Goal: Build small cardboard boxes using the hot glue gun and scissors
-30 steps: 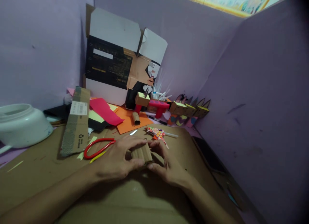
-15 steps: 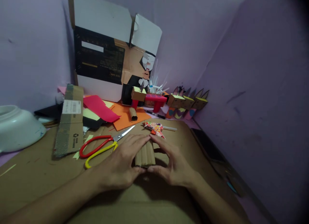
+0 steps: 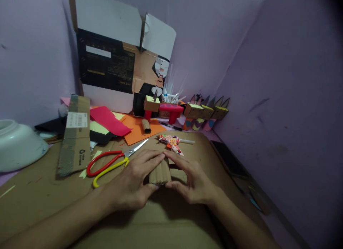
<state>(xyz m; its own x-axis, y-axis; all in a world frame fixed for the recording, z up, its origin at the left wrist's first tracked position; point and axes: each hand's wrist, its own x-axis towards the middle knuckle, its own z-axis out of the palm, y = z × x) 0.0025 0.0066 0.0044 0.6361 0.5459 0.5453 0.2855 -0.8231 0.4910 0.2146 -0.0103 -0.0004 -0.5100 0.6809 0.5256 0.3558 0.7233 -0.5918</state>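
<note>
Scissors [image 3: 112, 162] lie just left of my left hand [image 3: 131, 183], untouched. I am pressing a ribbed cardboard piece [image 3: 160, 172] down on the tabletop [image 3: 40, 202] — my left fingers [image 3: 151, 157] curl over its left side, and my right hand [image 3: 193, 181] closes on its right. The fingertips meet just above it. I judge that shaping it further calls for even pressure from both sides.
</note>
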